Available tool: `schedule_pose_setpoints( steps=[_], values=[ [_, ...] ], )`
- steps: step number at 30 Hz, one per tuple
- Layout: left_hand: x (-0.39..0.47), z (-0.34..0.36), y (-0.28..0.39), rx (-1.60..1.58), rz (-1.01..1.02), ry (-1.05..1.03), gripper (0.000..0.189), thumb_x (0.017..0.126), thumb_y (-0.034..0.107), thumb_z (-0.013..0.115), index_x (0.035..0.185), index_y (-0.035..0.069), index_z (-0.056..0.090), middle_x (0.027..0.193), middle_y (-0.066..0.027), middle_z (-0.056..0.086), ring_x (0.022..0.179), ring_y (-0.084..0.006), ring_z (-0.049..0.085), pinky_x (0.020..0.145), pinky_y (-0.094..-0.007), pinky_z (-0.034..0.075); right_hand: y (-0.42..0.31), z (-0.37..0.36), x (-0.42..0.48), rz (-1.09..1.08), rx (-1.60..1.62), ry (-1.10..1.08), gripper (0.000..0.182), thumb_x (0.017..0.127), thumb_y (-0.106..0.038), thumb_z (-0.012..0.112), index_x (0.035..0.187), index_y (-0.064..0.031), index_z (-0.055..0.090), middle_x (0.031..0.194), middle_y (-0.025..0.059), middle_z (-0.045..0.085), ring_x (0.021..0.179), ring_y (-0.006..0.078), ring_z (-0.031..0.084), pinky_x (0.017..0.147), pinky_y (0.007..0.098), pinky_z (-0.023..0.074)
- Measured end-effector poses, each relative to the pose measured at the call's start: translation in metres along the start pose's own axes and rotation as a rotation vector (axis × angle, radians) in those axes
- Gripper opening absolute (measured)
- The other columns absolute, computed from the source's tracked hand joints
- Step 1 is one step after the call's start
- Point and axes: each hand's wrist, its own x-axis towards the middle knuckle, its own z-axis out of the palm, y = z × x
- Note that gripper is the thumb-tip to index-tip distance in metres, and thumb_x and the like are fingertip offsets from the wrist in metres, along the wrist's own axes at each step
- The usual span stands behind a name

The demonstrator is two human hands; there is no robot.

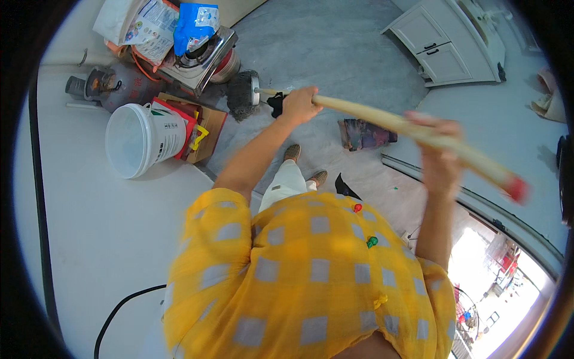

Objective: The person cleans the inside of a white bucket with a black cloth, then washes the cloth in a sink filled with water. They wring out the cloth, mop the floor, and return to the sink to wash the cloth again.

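My left hand (pixel 299 107) grips the wooden handle (pixel 372 113) of a mop partway along it. Closer to the handle's red-tipped end, my right hand (pixel 439 155) is wrapped around it, blurred. The mop's dark grey strand head (pixel 241 96), with a white socket, rests on the grey floor (pixel 314 40) beside a gas stove (pixel 197 74). A black cloth-like thing (pixel 276 104) shows next to the handle by my left hand; whether it is attached cannot be told.
On the left are a white plastic bucket (pixel 130 141), a cardboard box (pixel 210 134) and a gas cylinder (pixel 134 87). Bags, one a blue packet (pixel 196 27), lie on the stove. A dark patterned bundle (pixel 365 134) lies on the floor. A white cabinet (pixel 441 45) stands far right, a doorway (pixel 489 278) lower right.
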Motion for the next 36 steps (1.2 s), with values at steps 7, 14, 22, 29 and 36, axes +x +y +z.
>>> schedule_pose_setpoints(
  steps=[7, 14, 22, 29, 36],
  values=[
    [0.02, 0.052, -0.019, 0.125, -0.029, -0.051, 0.023, 0.073, 0.023, 0.065, 0.095, 0.014, 0.064, 0.098, -0.0108, 0.063, 0.089, -0.0329, 0.063, 0.072, -0.044, 0.05, 0.032, 0.017, -0.015, 0.096, -0.271, -0.083, 0.017, 0.078, 0.0, 0.062, 0.09, -0.0048, 0.05, 0.114, 0.0199, 0.06, 0.106, 0.0222, 0.054, 0.091, 0.034, 0.0411],
    [0.062, 0.081, 0.036, 0.003, 0.075, -0.094, 0.017, 0.07, 0.019, 0.064, 0.085, 0.012, 0.066, 0.092, -0.0109, 0.064, 0.087, -0.0306, 0.064, 0.071, -0.0412, 0.051, 0.015, -0.025, -0.014, 0.144, -0.409, 0.153, 0.016, 0.079, -0.001, 0.062, 0.087, -0.0045, 0.049, 0.114, 0.0243, 0.06, 0.107, 0.0264, 0.058, 0.091, 0.0366, 0.044],
    [0.09, 0.103, 0.091, -0.1, 0.314, -0.282, 0.022, 0.068, 0.022, 0.067, 0.089, 0.015, 0.067, 0.092, -0.0076, 0.065, 0.089, -0.0297, 0.064, 0.071, -0.0431, 0.051, -0.009, -0.026, -0.04, 0.168, -0.674, 0.362, 0.017, 0.081, -0.007, 0.065, 0.086, -0.006, 0.048, 0.109, 0.0265, 0.061, 0.104, 0.0299, 0.061, 0.087, 0.0376, 0.0479],
    [0.073, 0.088, 0.122, -0.117, 0.364, -0.607, 0.028, 0.069, 0.016, 0.064, 0.096, 0.016, 0.071, 0.094, -0.0088, 0.069, 0.089, -0.0273, 0.066, 0.072, -0.0413, 0.052, -0.037, -0.044, -0.026, 0.122, -0.61, 0.494, 0.012, 0.081, -0.013, 0.056, 0.078, -0.0056, 0.047, 0.1, 0.0238, 0.063, 0.101, 0.033, 0.061, 0.097, 0.052, 0.0395],
    [0.042, 0.07, 0.097, -0.048, 0.311, -0.74, 0.03, 0.064, 0.008, 0.063, 0.093, 0.01, 0.072, 0.09, -0.0129, 0.069, 0.087, -0.0298, 0.067, 0.067, -0.0406, 0.052, -0.033, -0.056, -0.03, 0.198, -0.419, 0.59, 0.009, 0.078, -0.012, 0.051, 0.075, -0.0064, 0.046, 0.092, 0.0202, 0.063, 0.101, 0.0329, 0.059, 0.1, 0.051, 0.0379]
  ],
)
